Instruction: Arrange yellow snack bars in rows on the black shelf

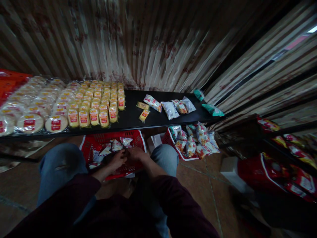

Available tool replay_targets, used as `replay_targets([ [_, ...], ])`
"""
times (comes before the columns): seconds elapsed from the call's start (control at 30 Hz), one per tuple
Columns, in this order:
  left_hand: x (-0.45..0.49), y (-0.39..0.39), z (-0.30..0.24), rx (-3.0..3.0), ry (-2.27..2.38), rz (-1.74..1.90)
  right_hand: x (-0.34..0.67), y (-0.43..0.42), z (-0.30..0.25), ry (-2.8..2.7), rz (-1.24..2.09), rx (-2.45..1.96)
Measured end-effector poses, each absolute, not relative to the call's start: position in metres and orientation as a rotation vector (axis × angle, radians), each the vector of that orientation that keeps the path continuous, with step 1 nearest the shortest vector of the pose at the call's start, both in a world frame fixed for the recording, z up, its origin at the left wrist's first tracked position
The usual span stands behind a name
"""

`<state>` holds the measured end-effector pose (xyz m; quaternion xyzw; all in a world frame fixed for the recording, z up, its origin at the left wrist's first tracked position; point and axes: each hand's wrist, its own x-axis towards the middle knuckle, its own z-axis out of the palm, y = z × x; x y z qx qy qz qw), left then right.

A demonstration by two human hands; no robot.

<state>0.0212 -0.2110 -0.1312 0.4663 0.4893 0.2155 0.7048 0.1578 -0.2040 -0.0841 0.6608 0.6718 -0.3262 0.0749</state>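
Both my hands reach into a red plastic basket (99,140) on the floor between my knees. My left hand (118,159) and my right hand (135,154) meet over the basket's middle, fingers curled together on a small packet I cannot make out. Several white and red snack packets (116,144) lie in the basket just beyond my fingers. Above it runs a low black shelf (130,119) with rows of yellow wrapped cakes (99,102) and round flat breads (32,109).
Loose snack packets (170,107) lie on the shelf's right part. A second red basket (173,145) heaped with packets (194,140) stands to the right on the tiled floor. More red packaged goods (284,172) fill racks at far right. Corrugated metal wall (148,43) stands behind.
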Motion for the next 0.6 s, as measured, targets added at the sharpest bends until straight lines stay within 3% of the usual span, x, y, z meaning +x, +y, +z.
replay_targets([
  [0.4,0.015,-0.191,-0.095,0.898,1.091,0.646,0.164,-0.207,-0.058,2.16,-1.023,2.148],
  [0.6,0.009,-0.186,-0.081,0.757,1.062,0.72,0.164,-0.212,-0.057,2.186,-1.326,2.278],
])
